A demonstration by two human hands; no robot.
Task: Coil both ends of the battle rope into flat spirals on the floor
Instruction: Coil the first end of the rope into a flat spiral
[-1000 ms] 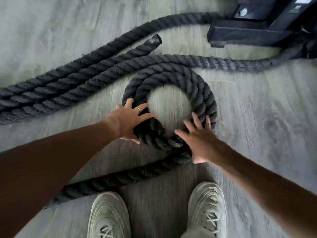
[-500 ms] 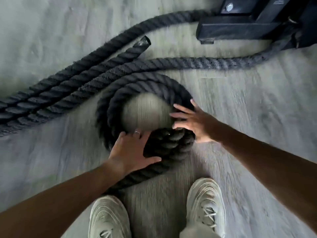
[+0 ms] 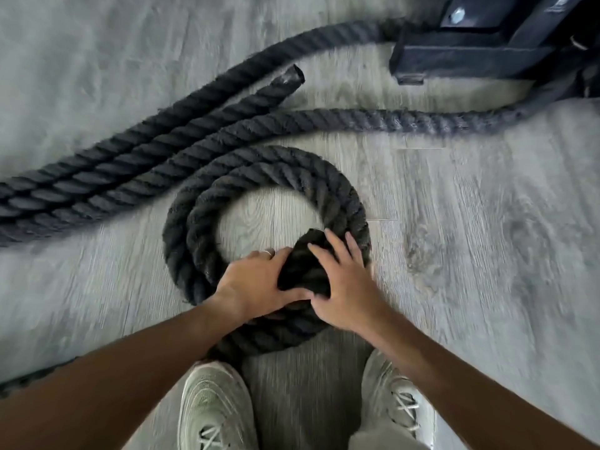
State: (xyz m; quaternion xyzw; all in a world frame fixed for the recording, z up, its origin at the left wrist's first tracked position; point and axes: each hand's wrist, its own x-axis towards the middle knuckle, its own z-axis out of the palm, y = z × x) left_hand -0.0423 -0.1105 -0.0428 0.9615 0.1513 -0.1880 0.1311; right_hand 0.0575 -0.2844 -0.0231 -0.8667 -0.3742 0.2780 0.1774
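One thick black rope [image 3: 227, 125] lies on the grey wood floor [image 3: 470, 254]. Near the person's feet it is wound into one coil [image 3: 344, 196] of two turns around a bare round patch of floor. Three straight runs of the rope lie side by side at the floor's left edge, slanting toward the far right; the middle run stops at one capped end [image 3: 292, 77], and the other two go on to a black metal base [image 3: 470, 56] in the far right corner.

Two hands work at the near side of the coil. The left hand [image 3: 256, 280] grips the rope there, thumb hooked over a raised dark hump and one ring [image 3: 268, 252] on a finger. The right hand [image 3: 344, 280] lies flat on that same hump, its fingers straight and spread, pressing down.

Two pale shoes [image 3: 211, 404] stand at the floor's near edge, just below the coil.
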